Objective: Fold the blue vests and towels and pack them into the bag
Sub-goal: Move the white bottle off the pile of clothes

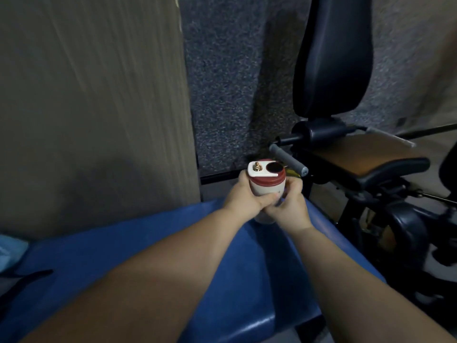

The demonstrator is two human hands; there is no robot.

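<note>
**Both hands taken up by a bottle, the cloth left far aside**

Nearest, under both forearms and behind the fingers, runs a blue padded bench (153, 243). Far to the left of the fingers, at the frame's edge, lies a light blue cloth (11, 251). It is probably one of the towels or vests, but too little shows to tell which. A black strap (24, 277) lies just beside it; no bag is plainly in view.

Over the bench's far end the left hand (243, 194) and right hand (289, 206) meet, fingers curled tight round the lower body of a white bottle (265, 188). Its red-collared lid (265, 169) stands clear above the fingers. Just beyond them, up and to the right, a grey foam handle (288, 158) juts from a black exercise machine (331, 58).

The risks, as I judge them: the overlapping grip sits low, so a twist at the lid could tip the bottle and spill onto the bench. Swinging it rightward could knock that handle. With both hands occupied, folding cannot begin.
</note>
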